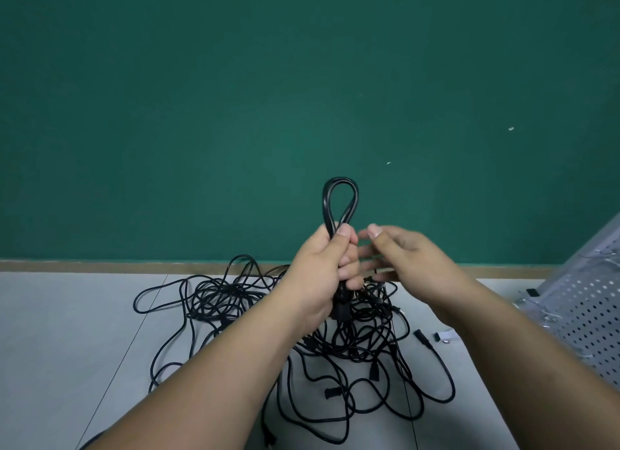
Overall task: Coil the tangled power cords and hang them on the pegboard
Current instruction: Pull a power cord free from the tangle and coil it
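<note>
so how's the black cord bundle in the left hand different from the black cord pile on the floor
The black folded cord bundle is gathered into neat parallel strands; the black tangled cord pile sprawls in loose crossing loops. The bundle stands upright, gripped by the left hand; the pile lies flat on the grey tiled floor. Both are thin black cord.

Left hand (pixel 322 268): fist closed around a coiled black power cord (pixel 339 203), whose loop stands upright above the thumb.
Right hand (pixel 407 255): just beside the left, fingers spread and blurred, empty as far as can be seen.
Floor (pixel 67 332): pale grey tiles under a tangled pile of black power cords (pixel 355 345).
Wall (pixel 235 97): dark green.
Pegboard (pixel 590 312): white, perforated, leaning at the right edge.
</note>
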Demonstrator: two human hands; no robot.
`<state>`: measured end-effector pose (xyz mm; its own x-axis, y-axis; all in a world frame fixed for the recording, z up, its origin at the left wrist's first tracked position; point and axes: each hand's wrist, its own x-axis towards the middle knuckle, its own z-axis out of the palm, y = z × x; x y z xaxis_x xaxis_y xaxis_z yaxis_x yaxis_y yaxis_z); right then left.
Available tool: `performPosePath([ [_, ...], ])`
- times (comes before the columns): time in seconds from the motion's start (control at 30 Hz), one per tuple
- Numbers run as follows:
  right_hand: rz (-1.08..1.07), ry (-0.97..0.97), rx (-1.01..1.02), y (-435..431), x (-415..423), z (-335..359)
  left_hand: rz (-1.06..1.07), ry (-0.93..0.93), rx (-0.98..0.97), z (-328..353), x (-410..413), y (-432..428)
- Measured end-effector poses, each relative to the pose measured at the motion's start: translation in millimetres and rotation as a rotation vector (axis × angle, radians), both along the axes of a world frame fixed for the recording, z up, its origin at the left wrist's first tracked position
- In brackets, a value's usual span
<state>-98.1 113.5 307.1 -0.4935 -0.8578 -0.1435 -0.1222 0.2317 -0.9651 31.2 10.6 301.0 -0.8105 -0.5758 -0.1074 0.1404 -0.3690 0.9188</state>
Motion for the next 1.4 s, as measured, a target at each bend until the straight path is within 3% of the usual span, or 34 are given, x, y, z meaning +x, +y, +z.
performPosePath([
  [0.2, 0.324, 0.326, 0.237, 4.3, 0.7, -8.9, 0.258, 0.080, 0.041, 12.1, 5.4, -31.0],
  [0.37, 0.390, 0.588, 0.327, 1.2, -9.7, -13.9, 0.497, 0.050, -0.135, 18.0, 11.6, -48.6],
  [0.43, 0.394, 0.645, 0.366, 2.7, -15.1, -14.7, 0.554, -0.005, -0.307, 17.4, 18.6, -56.5],
  [0.5, 0.336, 0.621, 0.293, 4.8, -19.1, -7.9, 0.560, -0.112, -0.594, 11.2, 26.8, -69.1],
  [0.57, 0.216, 0.453, 0.063, 8.2, -20.8, 5.0, 0.498, -0.255, -0.818, 3.4, 32.4, -80.1],
  [0.63, 0.118, 0.308, -0.128, 11.1, -18.8, 20.9, 0.367, -0.343, -0.877, -1.5, 31.4, -77.4],
  [0.7, 0.060, 0.345, -0.206, 11.7, -14.6, 26.9, 0.218, -0.390, -0.917, -0.4, 27.3, -61.4],
  [0.93, -0.173, 0.330, -0.382, 5.1, 0.5, 19.4, -0.106, -0.303, -0.898, -5.7, 8.6, -13.4],
  [1.13, -0.252, 0.342, -0.311, 3.7, -3.7, 11.5, -0.072, -0.398, -0.875, -14.8, 0.7, -7.5],
  [1.27, -0.288, 0.237, -0.286, 4.2, -11.6, 12.1, -0.060, -0.301, -0.722, -14.8, 2.5, -9.4],
  [1.4, -0.275, 0.335, -0.120, 8.0, -19.6, 7.4, 0.038, -0.225, -0.597, -11.2, 4.6, -11.9],
])
